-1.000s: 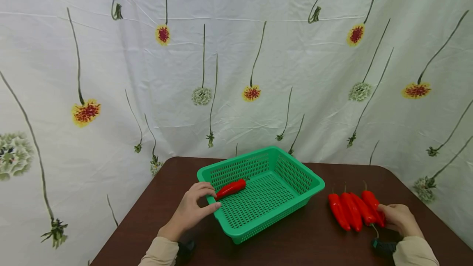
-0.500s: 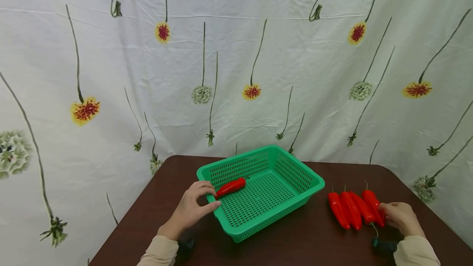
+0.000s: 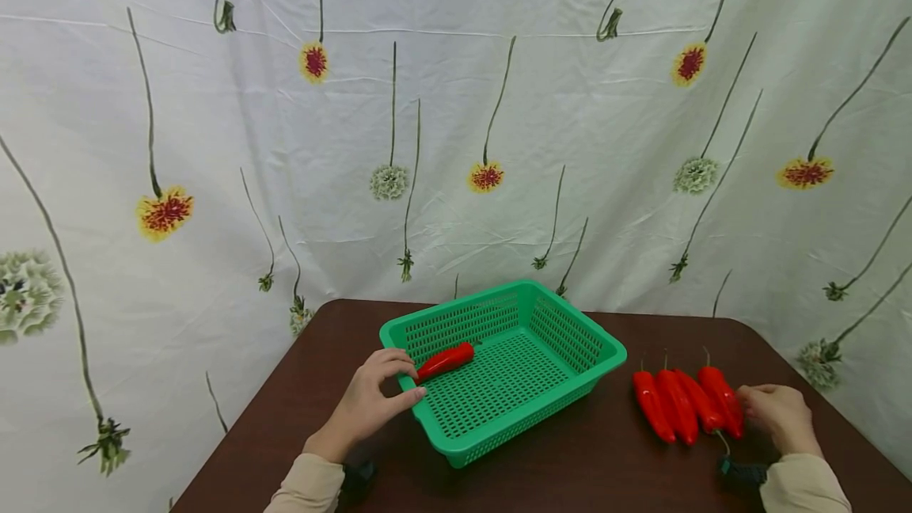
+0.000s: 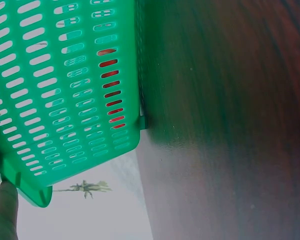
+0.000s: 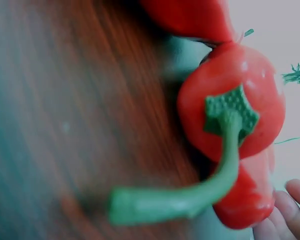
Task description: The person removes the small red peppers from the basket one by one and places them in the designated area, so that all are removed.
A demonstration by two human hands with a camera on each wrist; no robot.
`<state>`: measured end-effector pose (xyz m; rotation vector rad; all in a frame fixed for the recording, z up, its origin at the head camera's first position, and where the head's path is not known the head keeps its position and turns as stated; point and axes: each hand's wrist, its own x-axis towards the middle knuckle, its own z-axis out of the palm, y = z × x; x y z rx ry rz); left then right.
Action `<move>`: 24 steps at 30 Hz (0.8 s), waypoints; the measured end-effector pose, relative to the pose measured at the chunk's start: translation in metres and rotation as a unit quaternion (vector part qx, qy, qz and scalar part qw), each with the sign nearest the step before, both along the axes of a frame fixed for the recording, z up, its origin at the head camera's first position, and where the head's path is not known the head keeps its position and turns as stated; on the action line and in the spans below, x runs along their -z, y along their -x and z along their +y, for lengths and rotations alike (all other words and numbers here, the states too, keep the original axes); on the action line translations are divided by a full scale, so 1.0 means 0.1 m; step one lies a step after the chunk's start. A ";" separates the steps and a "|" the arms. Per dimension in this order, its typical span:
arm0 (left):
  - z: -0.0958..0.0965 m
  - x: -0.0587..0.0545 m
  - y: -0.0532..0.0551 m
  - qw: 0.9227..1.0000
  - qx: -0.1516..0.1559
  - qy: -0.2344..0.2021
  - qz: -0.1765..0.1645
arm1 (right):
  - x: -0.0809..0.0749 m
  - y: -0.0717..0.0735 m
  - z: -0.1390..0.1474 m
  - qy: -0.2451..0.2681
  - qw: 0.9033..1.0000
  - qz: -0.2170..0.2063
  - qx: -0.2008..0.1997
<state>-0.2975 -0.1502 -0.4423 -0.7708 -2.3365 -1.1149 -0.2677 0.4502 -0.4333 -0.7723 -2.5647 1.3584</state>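
My left hand (image 3: 369, 398) holds the left rim of a green plastic basket (image 3: 529, 419), thumb and fingers over its edge. A red chili pepper (image 3: 445, 362) lies inside, seen through the slots in the left wrist view. To the right, several red chili peppers lie side by side on the table. My right hand (image 3: 782, 418) is beside the rightmost chili pepper (image 3: 721, 396), fingers loosely bent. In the right wrist view its fingertips (image 5: 286, 207) lie close against that pepper; contact is unclear. Nearer the camera, another chili pepper (image 5: 255, 75) points its green stem this way.
The dark brown table (image 3: 570, 473) carries the basket and peppers. Behind its far edge hangs a white cloth (image 3: 456, 125) printed with flowers. Dark devices are strapped at both wrists, partly hidden under the sleeves.
My right hand has slid slightly to the right, off the rightmost chili pepper, whose side now shows more. The left hand and the basket have stayed put.
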 end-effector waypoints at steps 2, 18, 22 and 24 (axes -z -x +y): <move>0.00 0.00 0.00 1.000 0.000 0.000 0.001 | -0.03 0.00 -0.01 -0.018 1.000 0.004 0.017; 0.00 0.00 0.00 1.000 -0.001 0.000 -0.003 | -0.33 0.01 -0.25 -0.001 0.997 0.079 0.025; 0.00 0.00 0.00 1.000 -0.004 0.002 -0.009 | -0.42 0.01 -0.35 0.016 0.995 0.097 -0.007; 0.00 0.00 0.00 1.000 -0.005 0.001 -0.012 | -0.45 0.01 -0.41 0.014 0.994 0.103 -0.024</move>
